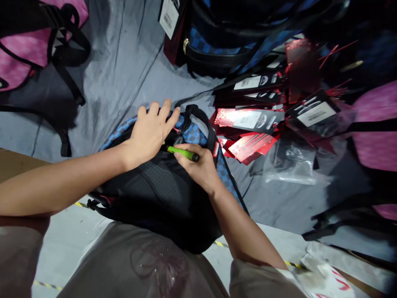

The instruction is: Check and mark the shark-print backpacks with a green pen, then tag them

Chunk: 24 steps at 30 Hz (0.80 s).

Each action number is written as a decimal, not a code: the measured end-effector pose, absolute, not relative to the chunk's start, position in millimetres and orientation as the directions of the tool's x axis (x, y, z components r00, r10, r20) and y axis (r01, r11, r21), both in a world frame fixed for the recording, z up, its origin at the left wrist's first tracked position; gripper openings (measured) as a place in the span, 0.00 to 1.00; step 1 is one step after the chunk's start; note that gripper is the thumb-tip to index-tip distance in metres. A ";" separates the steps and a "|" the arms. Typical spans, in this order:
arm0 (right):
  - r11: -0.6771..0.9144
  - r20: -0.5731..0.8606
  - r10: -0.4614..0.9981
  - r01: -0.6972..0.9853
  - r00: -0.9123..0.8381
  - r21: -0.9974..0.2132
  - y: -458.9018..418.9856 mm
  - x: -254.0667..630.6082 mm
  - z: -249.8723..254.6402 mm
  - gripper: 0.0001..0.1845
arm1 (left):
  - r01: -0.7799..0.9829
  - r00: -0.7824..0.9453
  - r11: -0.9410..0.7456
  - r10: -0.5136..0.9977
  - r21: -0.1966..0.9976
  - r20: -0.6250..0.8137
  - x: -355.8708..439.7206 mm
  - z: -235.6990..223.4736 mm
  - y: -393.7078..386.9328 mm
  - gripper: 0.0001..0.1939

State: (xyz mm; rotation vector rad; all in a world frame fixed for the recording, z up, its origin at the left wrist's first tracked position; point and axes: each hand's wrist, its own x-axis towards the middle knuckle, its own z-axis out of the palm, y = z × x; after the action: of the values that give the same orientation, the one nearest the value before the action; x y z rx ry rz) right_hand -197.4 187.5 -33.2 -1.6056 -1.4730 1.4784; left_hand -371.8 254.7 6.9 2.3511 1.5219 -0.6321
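Observation:
A backpack point(164, 186) with a black padded back panel and blue-checked sides lies in front of me, against my body. My left hand point(153, 130) rests on its upper edge with the fingers spread; the thumb side is partly hidden. Closed around a slim green tool with a black end point(184, 153) is my right hand point(198, 163). The tool's far tip points toward the dark fabric beside my left hand, and I cannot see whether it touches. Near both hands, the backpack's black top handle point(203, 118) loops up.
Red and black hang tags point(248, 120) lie piled to the right, with clear plastic bags point(290, 161) beside them. Another blue-checked backpack point(217, 45) stands behind. Pink bags sit at left point(27, 49) and right point(376, 124). Grey sheeting point(124, 54) covers the work surface.

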 end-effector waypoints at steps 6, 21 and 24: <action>-0.268 -0.338 0.934 0.391 -0.120 -0.881 183.1 -200.3 -33.8 0.11 | 0.908 0.352 -0.419 0.781 -0.015 -0.515 -368.9 10.8 255.2 0.44; -0.108 -0.213 0.937 0.350 -0.278 -0.931 178.4 -201.8 -28.7 0.12 | 0.872 0.213 -0.451 0.698 -0.189 -0.683 -385.2 37.6 270.9 0.68; -0.099 -0.207 0.934 0.346 -0.290 -0.933 179.0 -201.4 -32.9 0.12 | 0.840 0.277 -0.509 0.700 -0.188 -0.658 -389.2 28.2 268.9 0.65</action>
State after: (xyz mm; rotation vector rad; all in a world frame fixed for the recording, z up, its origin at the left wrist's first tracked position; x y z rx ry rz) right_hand -201.4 179.0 -32.9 -1.4075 -1.6326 1.4018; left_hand -389.2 268.9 28.2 2.3460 1.4359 -1.0496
